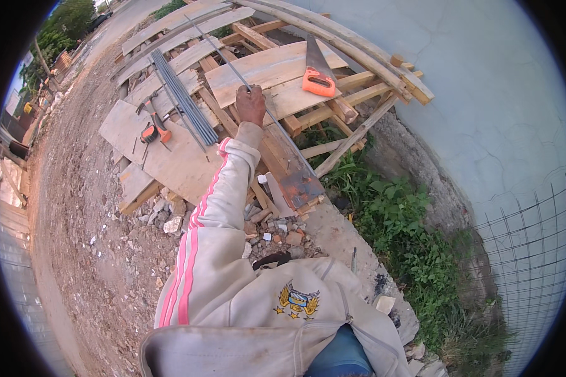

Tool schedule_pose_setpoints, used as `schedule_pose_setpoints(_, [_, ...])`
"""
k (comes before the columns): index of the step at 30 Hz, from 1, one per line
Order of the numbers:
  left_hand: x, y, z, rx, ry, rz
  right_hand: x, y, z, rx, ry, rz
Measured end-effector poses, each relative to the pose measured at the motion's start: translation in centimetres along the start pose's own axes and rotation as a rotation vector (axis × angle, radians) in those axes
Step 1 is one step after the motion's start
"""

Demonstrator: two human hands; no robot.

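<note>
My left hand (251, 102) is closed around a long thin metal rod (219, 59), which runs diagonally over the stacked boards (270, 68) and down along a stained plank (297, 181). Right of the hand lies a handsaw with an orange handle (318, 81). To the left, a bundle of dark metal rods (182, 94) rests on the wood, beside a hammer with an orange and black handle (160, 127) and an orange and black tape measure (148, 133). My right hand is out of view.
A pale wall (490, 107) with wire mesh (522, 257) against it runs along the right, above green weeds (402, 232). Rubble (277, 235) and a concrete ledge (352, 248) lie below the boards. A dirt path (69, 207) runs along the left toward trees (66, 34).
</note>
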State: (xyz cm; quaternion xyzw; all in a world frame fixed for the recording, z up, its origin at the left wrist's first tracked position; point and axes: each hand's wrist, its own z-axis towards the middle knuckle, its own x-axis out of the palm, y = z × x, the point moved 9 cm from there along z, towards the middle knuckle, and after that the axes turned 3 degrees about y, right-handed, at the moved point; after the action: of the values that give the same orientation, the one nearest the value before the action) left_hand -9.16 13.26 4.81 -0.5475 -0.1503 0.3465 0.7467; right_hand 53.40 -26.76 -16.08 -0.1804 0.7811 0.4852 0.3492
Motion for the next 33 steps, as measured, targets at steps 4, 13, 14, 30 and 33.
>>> schedule_pose_setpoints(4, [4.6, -0.3, -4.8, 0.024, 0.076, 0.173, -1.3, -1.5, -0.9, 0.040, -0.030, -0.006])
schedule_pose_setpoints(13, [7.6, -0.6, -8.1, 0.036, 0.232, 0.528, -2.0, -2.2, -1.5, 0.043, -0.020, -0.017])
schedule_pose_setpoints(14, [7.4, -0.5, -8.4, 0.018, 0.235, 0.539, -2.0, -2.2, -1.6, 0.043, -0.019, -0.018])
schedule_pose_setpoints(30, [7.6, -1.1, -9.9, 0.139, 0.493, 0.976, -3.4, -2.9, -1.1, 0.017, -0.029, -0.021])
schedule_pose_setpoints(33, [7.8, -1.6, -10.2, 0.120, 0.534, 1.057, -3.6, -3.4, -1.3, 0.005, -0.024, -0.013])
